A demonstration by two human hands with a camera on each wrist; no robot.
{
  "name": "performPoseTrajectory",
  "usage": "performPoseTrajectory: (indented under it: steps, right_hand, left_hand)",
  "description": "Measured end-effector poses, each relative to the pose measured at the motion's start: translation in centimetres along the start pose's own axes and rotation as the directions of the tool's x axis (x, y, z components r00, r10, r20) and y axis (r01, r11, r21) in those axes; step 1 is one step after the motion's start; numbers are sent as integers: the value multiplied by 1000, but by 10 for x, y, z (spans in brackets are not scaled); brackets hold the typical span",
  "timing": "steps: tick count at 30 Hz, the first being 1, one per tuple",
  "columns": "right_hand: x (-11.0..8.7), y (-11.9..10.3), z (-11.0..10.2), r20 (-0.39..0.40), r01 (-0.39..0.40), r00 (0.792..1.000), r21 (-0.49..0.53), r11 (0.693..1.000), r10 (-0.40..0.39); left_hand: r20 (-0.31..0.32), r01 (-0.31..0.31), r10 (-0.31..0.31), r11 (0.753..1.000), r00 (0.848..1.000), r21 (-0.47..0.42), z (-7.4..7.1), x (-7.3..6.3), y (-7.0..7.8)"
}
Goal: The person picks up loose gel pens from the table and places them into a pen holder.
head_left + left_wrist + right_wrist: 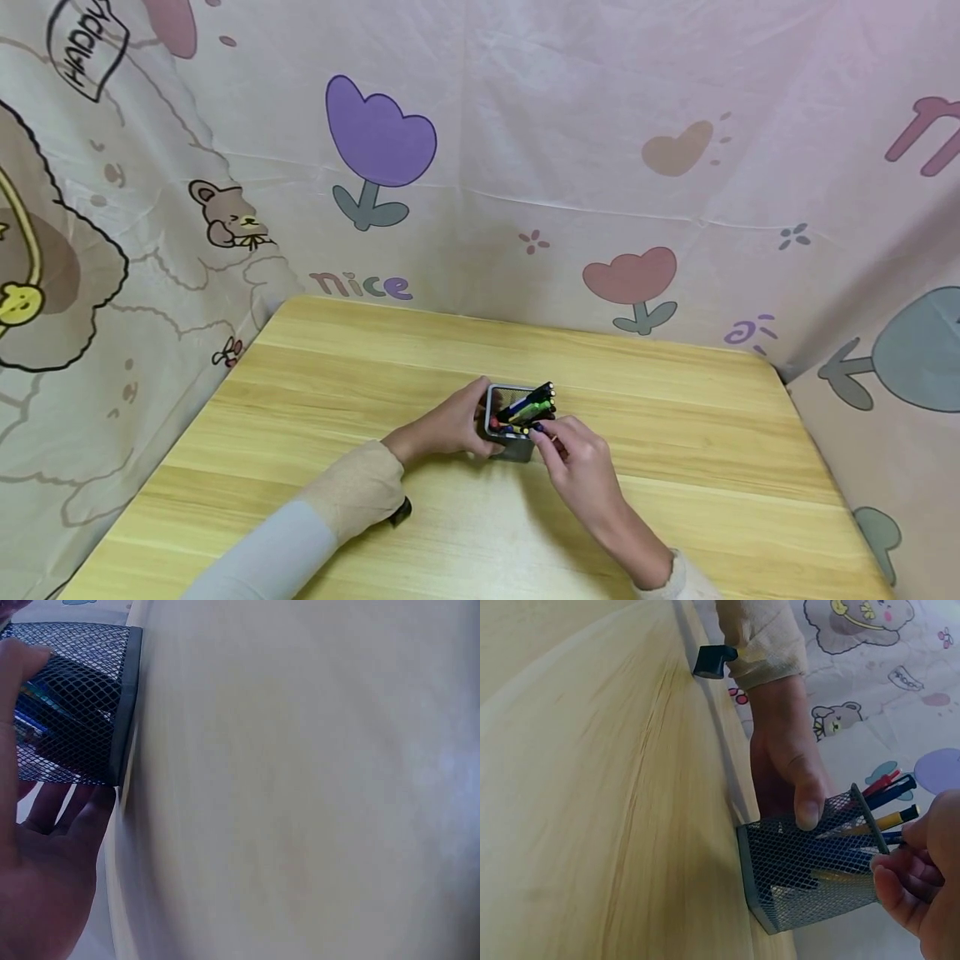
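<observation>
A black wire-mesh pen holder (pixel 514 451) with a pale-edged square rim stands on the table, filled with several pens (pixel 532 407). My left hand (pixel 448 422) grips it from the left side, its thumb (pixel 810 806) against the mesh and fingers low by the base (pixel 90 817). At the rim's near right corner, my right hand (pixel 581 458) pinches a dark pen (pixel 893 838) between thumb and fingers. A yellow pen with a black end (pixel 898 818) and a red pen (pixel 883 781) stick out beside it. The pinched pen's lower part is down inside the holder.
The light wood table (pixel 315 367) spreads around the holder. A printed cloth (pixel 510 150) with flowers and bears hangs behind it and along both sides. A small black device (pixel 401 511) sits at my left sleeve cuff.
</observation>
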State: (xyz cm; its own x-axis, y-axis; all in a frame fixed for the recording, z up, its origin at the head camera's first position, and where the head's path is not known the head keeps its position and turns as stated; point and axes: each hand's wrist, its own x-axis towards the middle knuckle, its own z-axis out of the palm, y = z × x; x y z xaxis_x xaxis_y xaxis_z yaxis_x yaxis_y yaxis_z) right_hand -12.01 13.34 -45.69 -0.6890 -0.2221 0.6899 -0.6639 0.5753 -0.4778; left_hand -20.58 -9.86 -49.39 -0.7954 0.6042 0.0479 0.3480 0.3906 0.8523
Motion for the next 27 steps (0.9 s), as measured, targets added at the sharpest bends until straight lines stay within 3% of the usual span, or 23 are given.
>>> performPoseTrajectory:
  steps: [27]
  right_hand:
    - [-3, 2, -1, 12, 16, 1000, -85, 996, -15]
  left_hand:
    - [18, 3, -3, 1000, 1000, -9, 0, -2, 0]
